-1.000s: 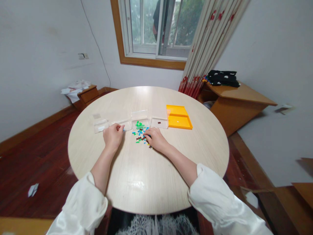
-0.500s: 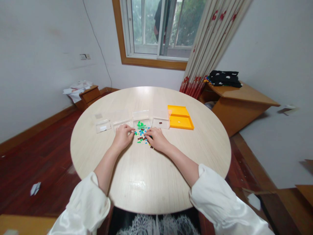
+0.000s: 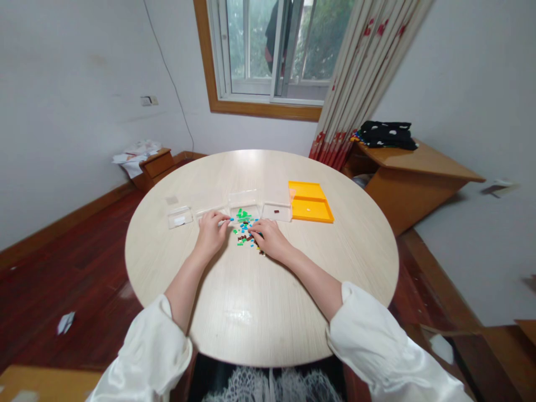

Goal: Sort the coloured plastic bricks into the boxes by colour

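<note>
My left hand (image 3: 211,233) pinches a small blue building brick (image 3: 231,219) between thumb and fingertips, at the left of a loose pile. Several small green, blue and brown bricks (image 3: 244,238) lie scattered on the table between my hands. Over the pile's right side, my right hand (image 3: 271,239) has its thumb and fingers drawn together; whatever they hold is too small and hidden to name. Green bricks (image 3: 243,214) are heaped in a clear plastic box (image 3: 242,196) just behind the pile. To its right, another clear box (image 3: 268,216) contains one dark brown brick (image 3: 276,211).
An opened yellow case (image 3: 312,216) with a small white piece in it stands at the right of the row. A small clear box (image 3: 171,223) with a white piece sits at the left. Everything rests on a round pale table (image 3: 234,329).
My left hand has lifted slightly away from the pile, and a blue brick now shows in its fingertips. My right hand stays nearly in place. The whole view shifts slightly.
</note>
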Action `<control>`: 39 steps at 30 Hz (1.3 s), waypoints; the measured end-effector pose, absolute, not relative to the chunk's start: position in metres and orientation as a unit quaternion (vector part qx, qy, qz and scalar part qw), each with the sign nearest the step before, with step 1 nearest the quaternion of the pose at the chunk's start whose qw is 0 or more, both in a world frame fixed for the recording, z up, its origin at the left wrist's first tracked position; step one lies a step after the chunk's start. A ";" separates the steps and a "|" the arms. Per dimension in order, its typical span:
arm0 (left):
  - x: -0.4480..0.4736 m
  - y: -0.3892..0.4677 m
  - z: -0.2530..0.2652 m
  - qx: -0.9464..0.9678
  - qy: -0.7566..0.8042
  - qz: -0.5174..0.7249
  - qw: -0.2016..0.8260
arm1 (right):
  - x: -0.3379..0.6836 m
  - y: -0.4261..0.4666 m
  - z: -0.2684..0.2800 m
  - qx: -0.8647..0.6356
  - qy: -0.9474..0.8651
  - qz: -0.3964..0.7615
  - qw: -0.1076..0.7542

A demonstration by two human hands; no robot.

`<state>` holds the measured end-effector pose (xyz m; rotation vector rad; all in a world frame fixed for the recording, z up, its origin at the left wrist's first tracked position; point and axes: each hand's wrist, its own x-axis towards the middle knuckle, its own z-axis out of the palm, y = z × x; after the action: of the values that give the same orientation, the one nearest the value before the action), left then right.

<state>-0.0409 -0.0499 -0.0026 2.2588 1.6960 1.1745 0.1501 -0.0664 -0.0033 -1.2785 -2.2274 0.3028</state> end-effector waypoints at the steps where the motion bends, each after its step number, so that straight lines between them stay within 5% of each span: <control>1: -0.041 -0.050 -0.002 0.730 0.557 0.394 0.039 | 0.150 -0.066 -0.003 -0.472 -0.828 0.115 0.280; 16: -0.053 -0.049 0.006 0.631 0.676 0.382 -0.013 | 0.153 -0.062 -0.005 -0.479 -0.795 0.121 0.352; 39: -0.052 -0.052 0.011 0.630 0.688 0.359 -0.017 | 0.149 -0.074 -0.002 -0.454 -0.845 0.115 0.259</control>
<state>-0.0518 -0.0517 0.0113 2.0017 2.1855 1.1399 0.1488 -0.0741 -0.0017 -1.2295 -2.2893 0.3123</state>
